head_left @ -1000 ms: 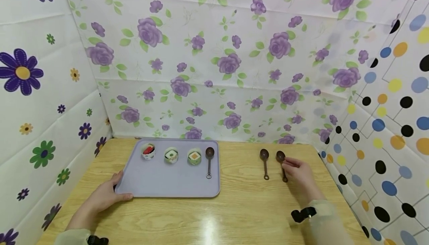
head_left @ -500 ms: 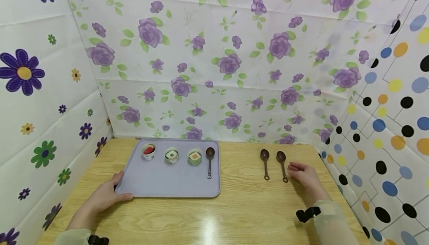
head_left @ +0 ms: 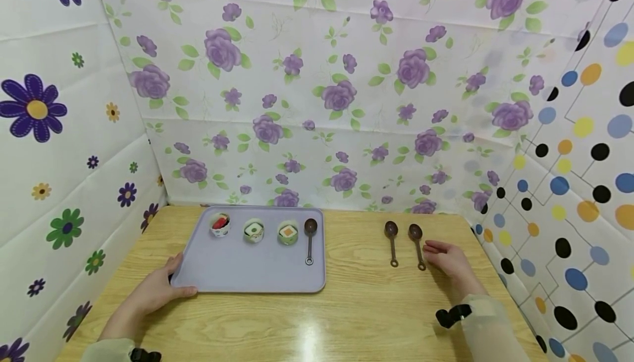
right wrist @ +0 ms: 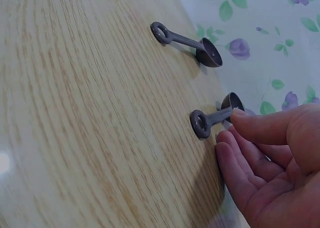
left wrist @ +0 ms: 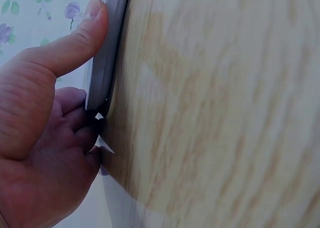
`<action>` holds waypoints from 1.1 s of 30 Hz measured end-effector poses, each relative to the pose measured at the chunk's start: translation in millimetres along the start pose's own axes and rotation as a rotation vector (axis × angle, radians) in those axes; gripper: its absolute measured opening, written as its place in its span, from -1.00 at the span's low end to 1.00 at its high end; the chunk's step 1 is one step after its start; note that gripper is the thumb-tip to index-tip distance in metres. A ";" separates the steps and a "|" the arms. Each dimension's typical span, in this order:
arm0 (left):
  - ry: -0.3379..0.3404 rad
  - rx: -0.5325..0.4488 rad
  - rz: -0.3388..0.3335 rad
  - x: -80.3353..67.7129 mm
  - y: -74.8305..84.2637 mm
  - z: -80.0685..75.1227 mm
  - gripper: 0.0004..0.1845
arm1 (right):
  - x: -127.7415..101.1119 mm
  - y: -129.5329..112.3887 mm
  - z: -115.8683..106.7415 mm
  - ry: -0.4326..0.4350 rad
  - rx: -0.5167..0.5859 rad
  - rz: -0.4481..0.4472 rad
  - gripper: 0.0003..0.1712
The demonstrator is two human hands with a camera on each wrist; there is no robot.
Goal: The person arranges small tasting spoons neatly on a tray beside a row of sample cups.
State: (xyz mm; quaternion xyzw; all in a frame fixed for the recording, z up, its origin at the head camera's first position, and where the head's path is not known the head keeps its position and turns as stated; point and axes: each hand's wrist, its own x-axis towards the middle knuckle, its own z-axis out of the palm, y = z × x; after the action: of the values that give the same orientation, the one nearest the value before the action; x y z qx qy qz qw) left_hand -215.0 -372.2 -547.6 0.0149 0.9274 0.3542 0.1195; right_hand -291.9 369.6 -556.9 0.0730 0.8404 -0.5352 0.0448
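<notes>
My left hand [head_left: 156, 290] grips the near left corner of a lavender tray [head_left: 238, 274], thumb along the front rim and fingers at the left side. In the left wrist view the thumb [left wrist: 82, 40] lies on the tray's edge [left wrist: 107, 53]. A brown measuring spoon [head_left: 310, 241] lies on the tray, right of three small patterned cups [head_left: 219, 231]. Two more brown measuring spoons lie side by side on the table, a left one [head_left: 391, 241] and a right one [head_left: 417, 245]. My right hand [head_left: 451, 263], fingers relaxed and holding nothing, is just right of the right spoon's handle [right wrist: 217, 117].
The cups hold small pieces: one red, one white with a green centre [head_left: 255, 228], one white with an orange square [head_left: 288, 231]. Flowered cloth [head_left: 342, 147] hangs behind the wooden table [head_left: 366, 312]; a dotted cloth [head_left: 574, 213] stands at the right.
My right hand has moved off the right spoon, slightly to the right, and its fingers have let go. The left hand, tray and spoons stay where they were.
</notes>
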 end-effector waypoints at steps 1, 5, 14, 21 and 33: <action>0.000 0.000 0.001 -0.3 0.4 0.1 0.43 | -0.2 -0.8 0.7 0.002 0.000 0.005 -0.32; 0.001 0.002 0.001 -1.2 1.6 0.2 0.43 | -1.2 -4.2 2.7 0.000 -0.039 0.009 -0.31; 0.004 0.008 0.000 -1.5 2.2 0.3 0.43 | -0.5 -6.8 7.3 0.001 -0.019 0.027 -0.33; 0.003 0.009 0.005 -1.6 1.3 0.4 0.43 | -2.1 -7.5 10.1 0.006 -0.029 0.020 -0.32; 0.007 -0.008 0.014 -1.6 0.6 0.9 0.43 | 0.9 -7.0 15.4 0.062 -0.069 0.051 -0.32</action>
State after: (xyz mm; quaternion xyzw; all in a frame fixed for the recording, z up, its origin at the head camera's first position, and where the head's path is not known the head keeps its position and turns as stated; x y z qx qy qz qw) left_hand -213.2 -371.4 -547.5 0.0198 0.9262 0.3590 0.1138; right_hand -294.0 352.8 -557.3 0.1095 0.8572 -0.5021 0.0350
